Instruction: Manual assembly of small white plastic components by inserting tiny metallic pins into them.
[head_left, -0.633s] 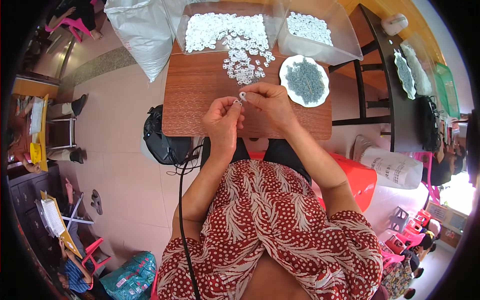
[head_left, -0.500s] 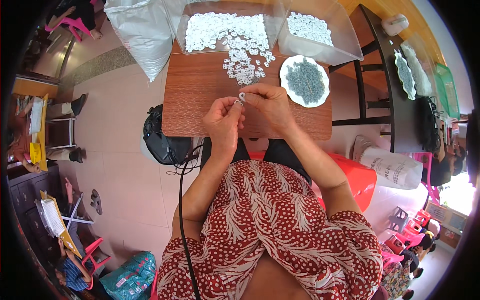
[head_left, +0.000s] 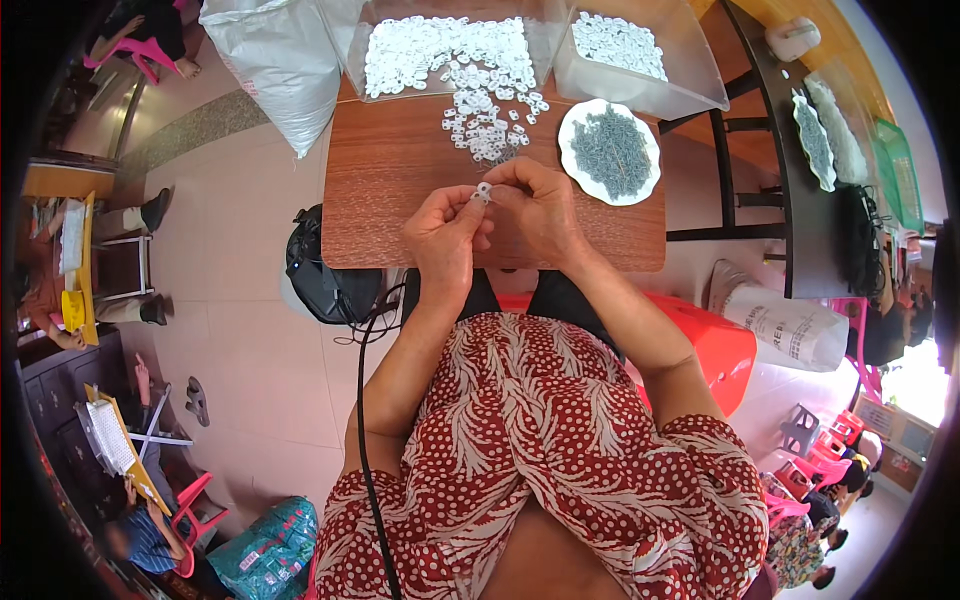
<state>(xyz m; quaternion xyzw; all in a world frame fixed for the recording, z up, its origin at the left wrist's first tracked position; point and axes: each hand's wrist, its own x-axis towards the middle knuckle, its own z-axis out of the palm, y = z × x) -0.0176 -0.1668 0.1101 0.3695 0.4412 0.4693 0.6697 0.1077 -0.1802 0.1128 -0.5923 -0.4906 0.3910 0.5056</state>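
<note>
Over the brown table [head_left: 380, 215], my left hand [head_left: 443, 235] pinches a small white plastic piece with holes [head_left: 483, 190] between thumb and fingertips. My right hand [head_left: 540, 208] is closed at the piece's right side, its fingertips meeting it; whether a screw is also between them is too small to tell. Beyond the hands lies a loose pile of similar white pieces [head_left: 487, 125], spilling from a clear tray [head_left: 450, 60]. To the right of the pile stands a white scalloped plate [head_left: 648, 180] heaped with small grey screws [head_left: 612, 150].
A clear plastic bin [head_left: 640, 98] of white pieces is at the back right. A white sack [head_left: 280, 70] stands left of the table, a black bag [head_left: 325, 270] below it. A black cable [head_left: 365, 430] runs past my left arm. Other people sit at both sides.
The white piece in my fingers has turned to show its holes, and my right fingertips have shifted against it. The view has shifted slightly.
</note>
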